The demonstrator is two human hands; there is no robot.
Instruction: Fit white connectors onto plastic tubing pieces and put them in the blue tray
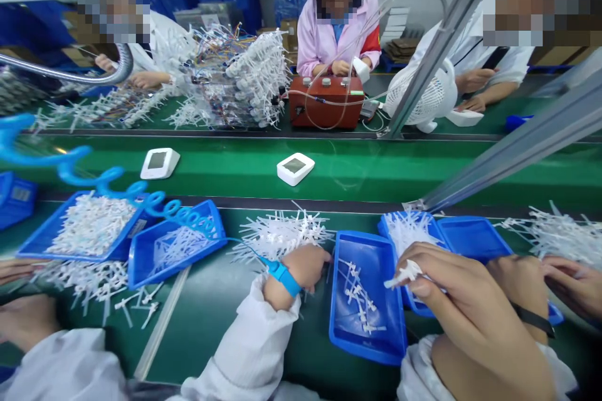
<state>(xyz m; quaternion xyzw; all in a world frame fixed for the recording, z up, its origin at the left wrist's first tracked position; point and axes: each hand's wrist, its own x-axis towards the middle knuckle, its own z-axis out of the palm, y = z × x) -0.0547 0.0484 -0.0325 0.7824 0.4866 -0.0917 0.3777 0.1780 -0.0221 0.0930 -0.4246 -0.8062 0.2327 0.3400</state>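
Note:
My right hand [463,301] pinches a small white plastic fitting [410,271] with a short clear tube stub, held above the bins at the right. My left hand [305,266], with a blue wrist strap [284,277], is closed palm down at the front of a pile of white fittings with clear tubes [286,235]. Its fingers are curled and mostly hidden, so what they hold cannot be made out. Between my hands stands a blue bin [335,319] with several tubed white fittings [361,304] lying in it. Behind my right hand, another blue bin holds clear tubes [411,229].
Left, blue bins hold white fittings [91,225] and clear tubes [181,247]; a coiled blue cord [136,191] hangs above. Co-workers' hands [512,276] are close on both sides. Two white display devices [295,168] sit on the green belt [226,169]. A metal post [508,144] slants at right.

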